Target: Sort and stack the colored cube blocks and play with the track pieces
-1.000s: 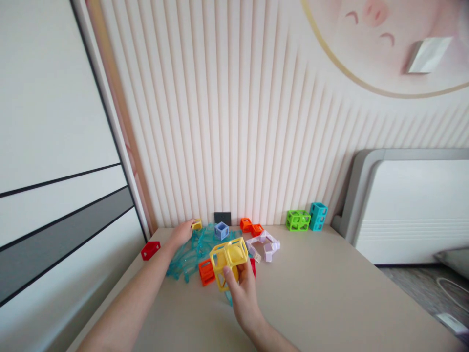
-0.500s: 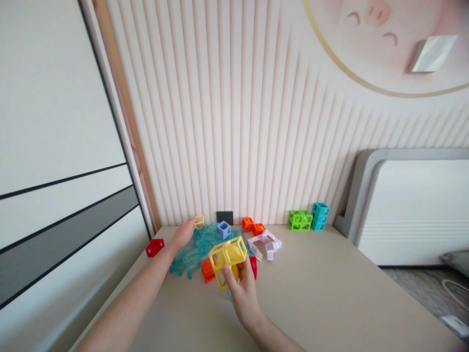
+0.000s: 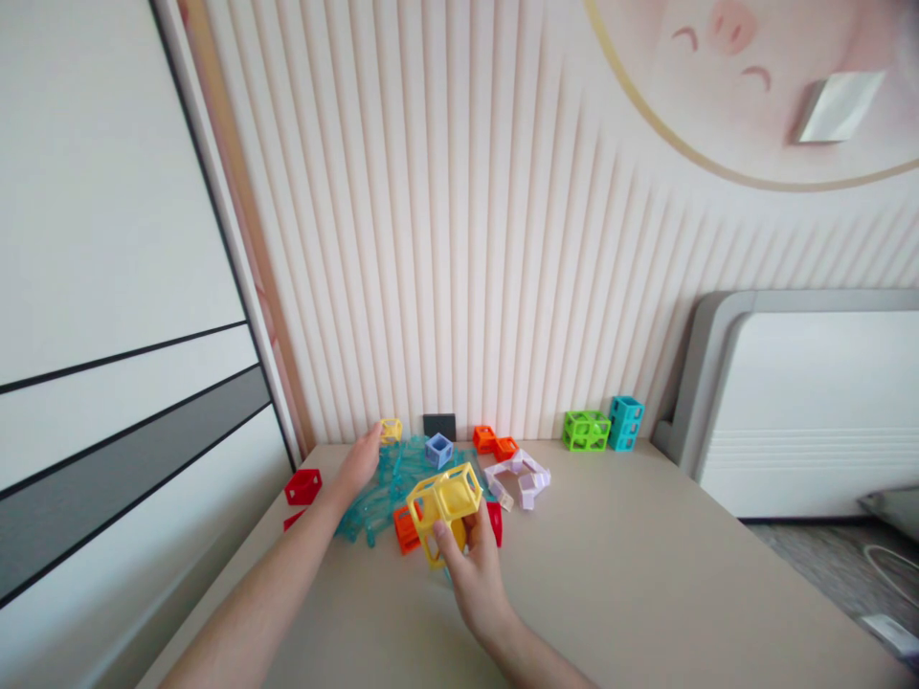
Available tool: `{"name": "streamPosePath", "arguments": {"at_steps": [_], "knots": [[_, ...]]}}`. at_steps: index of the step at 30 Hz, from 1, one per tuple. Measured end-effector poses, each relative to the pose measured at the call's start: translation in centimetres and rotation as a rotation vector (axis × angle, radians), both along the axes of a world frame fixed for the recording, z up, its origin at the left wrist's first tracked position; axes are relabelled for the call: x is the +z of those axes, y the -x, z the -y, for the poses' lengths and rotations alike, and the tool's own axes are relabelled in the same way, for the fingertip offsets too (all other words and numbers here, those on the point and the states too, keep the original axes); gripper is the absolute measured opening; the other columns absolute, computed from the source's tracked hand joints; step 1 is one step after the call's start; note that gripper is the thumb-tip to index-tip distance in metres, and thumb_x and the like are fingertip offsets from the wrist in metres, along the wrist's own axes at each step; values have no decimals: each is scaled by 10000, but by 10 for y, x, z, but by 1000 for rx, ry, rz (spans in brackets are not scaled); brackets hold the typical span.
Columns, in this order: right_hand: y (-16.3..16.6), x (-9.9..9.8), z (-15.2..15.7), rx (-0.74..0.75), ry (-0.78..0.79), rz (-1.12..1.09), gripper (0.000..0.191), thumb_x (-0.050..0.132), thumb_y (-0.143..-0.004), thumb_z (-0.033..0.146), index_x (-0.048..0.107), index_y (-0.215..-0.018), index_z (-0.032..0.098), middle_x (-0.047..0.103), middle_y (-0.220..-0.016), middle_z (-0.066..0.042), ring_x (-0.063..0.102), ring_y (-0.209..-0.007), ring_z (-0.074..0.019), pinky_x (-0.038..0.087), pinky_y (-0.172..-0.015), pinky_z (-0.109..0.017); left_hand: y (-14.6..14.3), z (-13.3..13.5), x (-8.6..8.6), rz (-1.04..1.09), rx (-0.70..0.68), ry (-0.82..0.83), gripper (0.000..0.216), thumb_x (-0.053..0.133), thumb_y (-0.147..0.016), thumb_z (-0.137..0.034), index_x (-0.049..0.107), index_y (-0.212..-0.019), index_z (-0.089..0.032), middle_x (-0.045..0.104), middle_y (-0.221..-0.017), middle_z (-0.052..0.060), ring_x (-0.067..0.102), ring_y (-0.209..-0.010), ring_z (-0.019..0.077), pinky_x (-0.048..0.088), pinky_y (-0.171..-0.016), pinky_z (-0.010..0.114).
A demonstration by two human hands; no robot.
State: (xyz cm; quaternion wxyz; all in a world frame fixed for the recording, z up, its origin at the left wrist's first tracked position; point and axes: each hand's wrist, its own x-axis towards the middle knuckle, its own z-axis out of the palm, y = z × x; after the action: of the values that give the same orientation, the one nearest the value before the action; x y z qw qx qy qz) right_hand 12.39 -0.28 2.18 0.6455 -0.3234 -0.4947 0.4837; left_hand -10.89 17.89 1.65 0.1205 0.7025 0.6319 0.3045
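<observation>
Yellow cluster in hand, other pieces lying separate

Head view: the right hand (image 3: 478, 582) has its grip closed round a yellow cluster (image 3: 454, 500) over the counter (image 3: 610, 574). At eleven o'clock from it, the left hand (image 3: 361, 459) is at a small yellow cube (image 3: 392, 431); whether that grip is closed, I cannot tell. The cluster, plus the green block (image 3: 586, 431) and turquoise stack (image 3: 626, 423) at two o'clock, look joined; the yellow cube, the blue cube (image 3: 438, 451) at twelve and the red piece (image 3: 302, 486) at nine seem unjoined.

Colourful frame blocks (image 3: 587, 433) litter a beige tabletop (image 3: 617, 565).
</observation>
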Motion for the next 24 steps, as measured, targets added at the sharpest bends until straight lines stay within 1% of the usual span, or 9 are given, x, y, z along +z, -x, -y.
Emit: {"name": "streamPosePath", "arguments": {"at_steps": [3, 8, 14, 16, 19, 24], "knots": [[-1, -2, 0, 7, -4, 7, 390, 694, -879, 384, 566, -1217, 237, 697, -1193, -77, 662, -1099, -245, 517, -971, -361, -3, 0, -1, -1, 27, -69, 253, 355, -961, -117, 539, -1131, -154, 690, -1126, 141, 653, -1079, 233, 474, -951, 336], [-1, -2, 0, 29, 13, -4, 415, 691, -882, 391, 540, -1238, 240, 686, -1220, -83, 660, -1112, -247, 519, -966, -356, -9, 1, -1, 35, 133, -183, 220, 374, -912, -77, 533, -1016, -189, 663, -1101, 121, 634, -1081, 242, 479, -967, 365], [0, -2, 0, 26, 12, 13, 417, 695, -879, 383, 533, -1237, 243, 687, -1218, -82, 658, -1116, -248, 518, -966, -358, -16, 0, 1, 96, 236, -260, 226, 415, -832, -18, 505, -899, -214, 618, -935, 74, 621, -978, 251, 500, -914, 382], [0, -2, 0, 24, 10, 12, 411, 695, -877, 386, 538, -1229, 243, 691, -1210, -83, 663, -1106, -249, 521, -961, -360, -17, -1, 2, 117, 256, -272, 223, 426, -828, -12, 492, -885, -217, 600, -909, 63, 619, -957, 246, 498, -902, 372], [0, -2, 1, 31, 6, 15, 399, 698, -875, 386, 547, -1215, 241, 696, -1193, -81, 669, -1090, -247, 526, -950, -351, -18, 0, 4, 152, 281, -291, 215, 436, -829, -14, 486, -901, -210, 591, -933, 73, 613, -970, 250, 483, -896, 363], [1, -4, 1, 42, -8, 23, 437, 688, -890, 368, 513, -1266, 230, 682, -1213, -88, 667, -1091, -241, 530, -944, -349, -22, 5, 9, 239, 291, -304, 174, 464, -868, -60, 496, -952, -209, 599, -948, 70, 618, -961, 259, 467, -857, 365]]}}
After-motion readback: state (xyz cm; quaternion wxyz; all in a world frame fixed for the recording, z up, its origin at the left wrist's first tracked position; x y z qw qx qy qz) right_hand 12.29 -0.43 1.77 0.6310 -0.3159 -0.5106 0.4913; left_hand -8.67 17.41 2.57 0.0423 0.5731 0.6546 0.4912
